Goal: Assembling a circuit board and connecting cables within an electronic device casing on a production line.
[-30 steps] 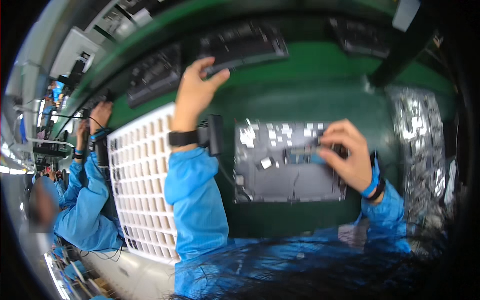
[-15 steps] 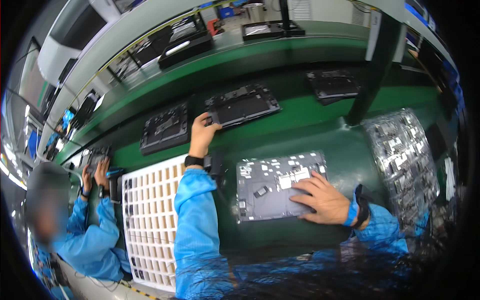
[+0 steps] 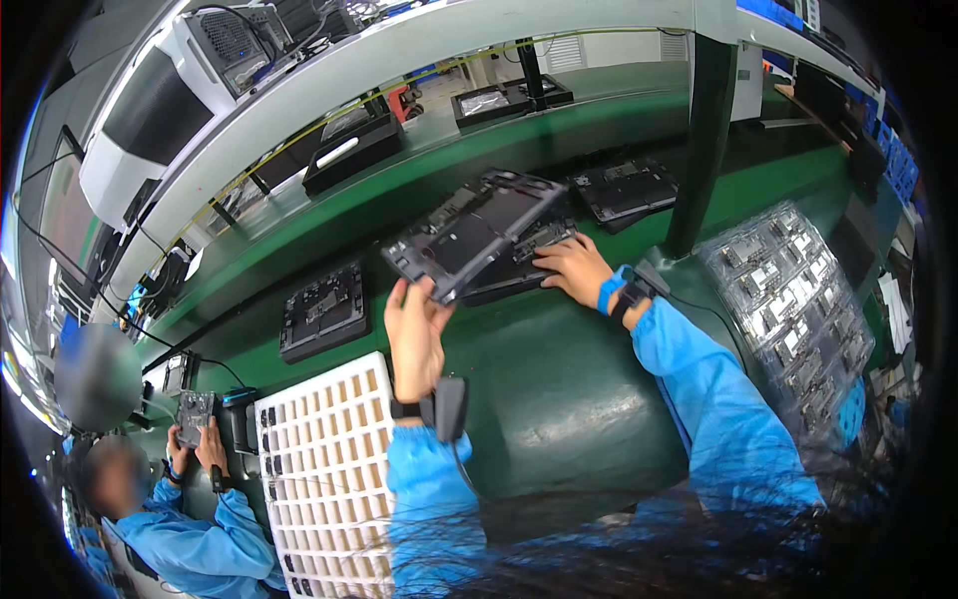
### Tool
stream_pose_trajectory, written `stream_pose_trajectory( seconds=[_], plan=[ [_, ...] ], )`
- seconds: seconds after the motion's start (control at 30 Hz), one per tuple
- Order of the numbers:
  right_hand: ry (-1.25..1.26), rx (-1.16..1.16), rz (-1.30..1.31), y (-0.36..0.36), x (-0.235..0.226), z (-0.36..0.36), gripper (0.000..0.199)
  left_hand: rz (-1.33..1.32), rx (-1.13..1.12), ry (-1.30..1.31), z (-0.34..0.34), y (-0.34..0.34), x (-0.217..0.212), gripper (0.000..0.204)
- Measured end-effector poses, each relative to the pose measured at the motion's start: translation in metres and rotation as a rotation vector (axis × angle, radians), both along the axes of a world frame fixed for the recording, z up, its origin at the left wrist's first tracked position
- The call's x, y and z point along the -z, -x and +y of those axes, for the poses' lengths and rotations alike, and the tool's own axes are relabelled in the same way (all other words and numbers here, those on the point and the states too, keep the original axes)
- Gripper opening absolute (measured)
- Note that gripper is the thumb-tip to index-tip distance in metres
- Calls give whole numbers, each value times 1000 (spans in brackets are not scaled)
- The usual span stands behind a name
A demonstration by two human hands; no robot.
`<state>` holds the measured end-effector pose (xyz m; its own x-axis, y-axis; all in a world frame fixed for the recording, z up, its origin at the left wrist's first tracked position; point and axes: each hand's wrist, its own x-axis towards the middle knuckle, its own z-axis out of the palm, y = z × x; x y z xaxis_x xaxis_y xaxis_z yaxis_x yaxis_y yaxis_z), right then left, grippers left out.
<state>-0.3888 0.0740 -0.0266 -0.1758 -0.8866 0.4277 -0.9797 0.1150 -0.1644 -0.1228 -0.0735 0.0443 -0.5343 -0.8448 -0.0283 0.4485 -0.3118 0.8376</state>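
White grid tray [image 3: 319, 469] beside left hand [image 3: 414, 334]; cells mostly empty.

A single wide fisheye camera worn on the person's head looked steeply down from close above at the green conveyor belt [image 3: 559, 399], its straight edges bending toward the rim.

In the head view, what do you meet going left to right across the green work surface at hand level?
Co-worker → white grid tray → left hand holding a tilted dark panel → right hand → clear tray of small parts.
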Motion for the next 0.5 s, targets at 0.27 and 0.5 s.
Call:
stream_pose_trajectory(
  seconds=[0.27,0.5],
  plan=[
    [317,83,-623,62,-15,45,28,-174,117,-101,88,-76,41,83],
    [32,62,-935,-13,-63,95,30,-471,443,221,113,-92,55,79]
  ],
)
